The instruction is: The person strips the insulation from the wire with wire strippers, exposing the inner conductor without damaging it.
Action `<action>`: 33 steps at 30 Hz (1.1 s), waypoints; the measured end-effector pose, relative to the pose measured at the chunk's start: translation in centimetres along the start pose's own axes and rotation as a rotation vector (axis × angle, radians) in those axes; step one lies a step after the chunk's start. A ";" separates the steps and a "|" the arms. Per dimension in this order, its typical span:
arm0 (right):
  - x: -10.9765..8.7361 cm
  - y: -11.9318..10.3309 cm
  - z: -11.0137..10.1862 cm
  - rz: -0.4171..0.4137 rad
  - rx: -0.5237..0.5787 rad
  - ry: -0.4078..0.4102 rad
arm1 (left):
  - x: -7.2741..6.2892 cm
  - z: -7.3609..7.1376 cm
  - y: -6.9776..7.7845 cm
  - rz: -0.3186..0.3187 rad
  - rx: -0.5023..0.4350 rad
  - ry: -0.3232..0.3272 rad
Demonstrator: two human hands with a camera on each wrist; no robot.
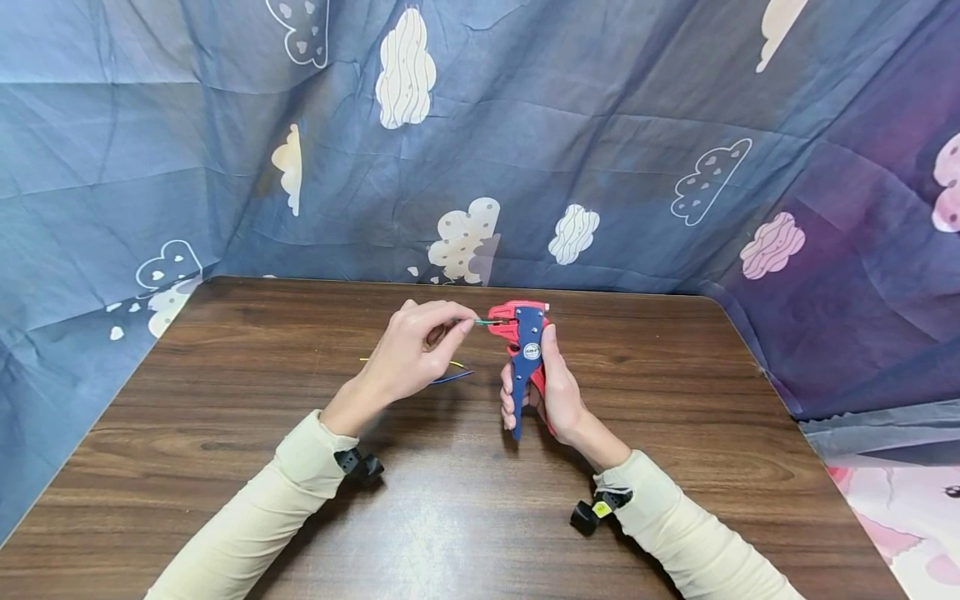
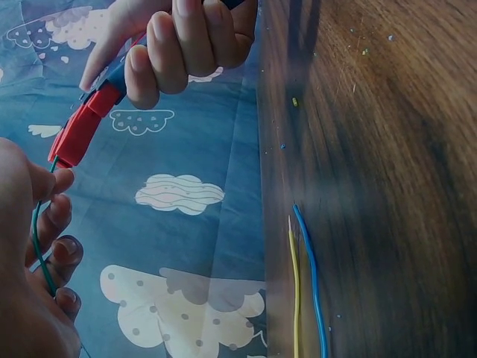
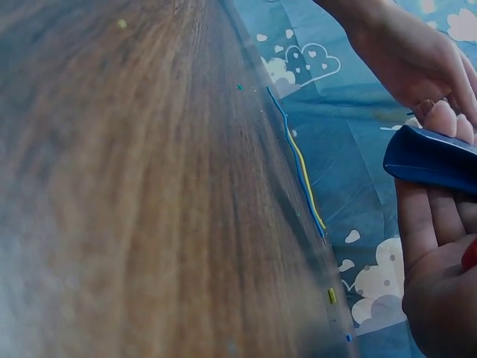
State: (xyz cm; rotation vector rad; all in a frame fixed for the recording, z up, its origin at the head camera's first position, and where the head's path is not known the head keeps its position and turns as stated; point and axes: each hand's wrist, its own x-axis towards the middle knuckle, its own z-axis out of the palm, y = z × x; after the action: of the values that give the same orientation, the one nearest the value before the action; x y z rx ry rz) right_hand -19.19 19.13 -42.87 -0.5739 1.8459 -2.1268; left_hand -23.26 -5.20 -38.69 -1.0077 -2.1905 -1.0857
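My left hand [image 1: 420, 346] pinches a thin green wire [image 2: 35, 231] between thumb and forefinger; its tail runs down across the palm. The wire's far end reaches the red jaws of a wire stripper [image 1: 531, 350], which has a blue body and a round white badge. My right hand [image 1: 558, 383] grips the stripper upright by its handles, fingers wrapped around the blue one [image 3: 432, 160] and thumb along the back. Left fingertips are close beside the tool's red nose [image 2: 74, 134]. A yellow wire [image 2: 295, 291] and a blue wire [image 2: 313, 276] lie on the table beneath the left hand.
The brown wooden table [image 1: 225, 400] carries small scraps, among them a yellow bit of insulation [image 3: 332, 296], a blue bit [image 3: 348, 338] and a green bit [image 3: 240, 87]. A blue cloud-print cloth [image 1: 525, 150] hangs behind the table's back edge.
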 end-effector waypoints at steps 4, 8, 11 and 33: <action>0.0 0.1 0.0 -0.001 0.008 0.000 | 0.0 0.0 0.0 0.002 -0.001 -0.001; 0.0 0.2 0.0 0.001 0.017 -0.003 | 0.0 0.0 -0.1 0.000 0.001 -0.002; 0.0 0.2 0.0 0.005 0.012 -0.014 | 0.0 0.1 -0.2 -0.001 0.004 -0.001; 0.1 0.4 -0.3 0.058 0.045 -0.052 | -0.1 -0.1 -1.2 -0.040 0.023 -0.011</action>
State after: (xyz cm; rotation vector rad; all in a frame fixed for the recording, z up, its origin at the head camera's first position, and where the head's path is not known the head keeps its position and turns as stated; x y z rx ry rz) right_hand -19.48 19.29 -43.30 -0.5528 1.7615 -2.0901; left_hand -24.17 -5.79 -39.28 -0.9665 -2.2352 -1.0728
